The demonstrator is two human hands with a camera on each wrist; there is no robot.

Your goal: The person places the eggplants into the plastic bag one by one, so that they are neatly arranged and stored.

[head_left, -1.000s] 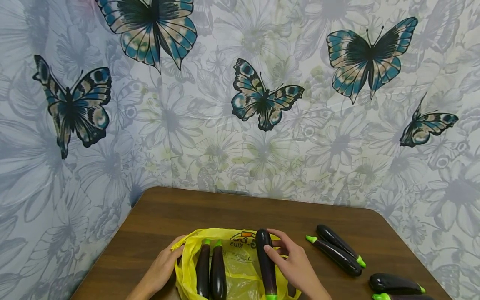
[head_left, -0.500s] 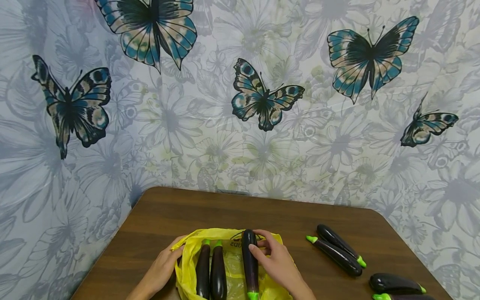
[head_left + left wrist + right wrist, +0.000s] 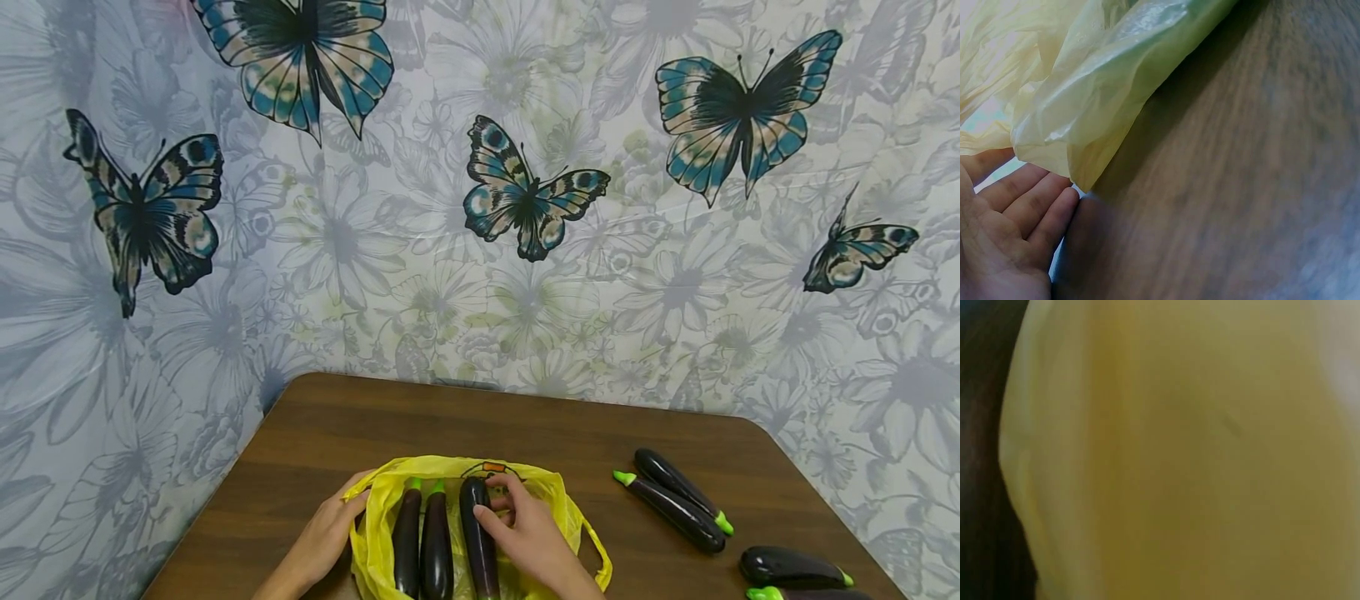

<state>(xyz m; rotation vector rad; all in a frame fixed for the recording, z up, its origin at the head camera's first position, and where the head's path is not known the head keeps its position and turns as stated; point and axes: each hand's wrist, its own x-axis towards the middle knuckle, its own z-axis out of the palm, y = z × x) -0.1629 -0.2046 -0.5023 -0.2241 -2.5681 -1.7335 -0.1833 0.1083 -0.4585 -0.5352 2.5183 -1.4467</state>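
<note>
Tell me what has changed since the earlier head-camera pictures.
The right hand moved left and slightly down, keeping hold of a long glossy dark-purple eggplant and bringing it closer to the two eggplants inside the yellow plastic bag. Nothing was let go. The left hand stayed at the bag's left rim, and the four eggplants on the brown table stayed put.
</note>
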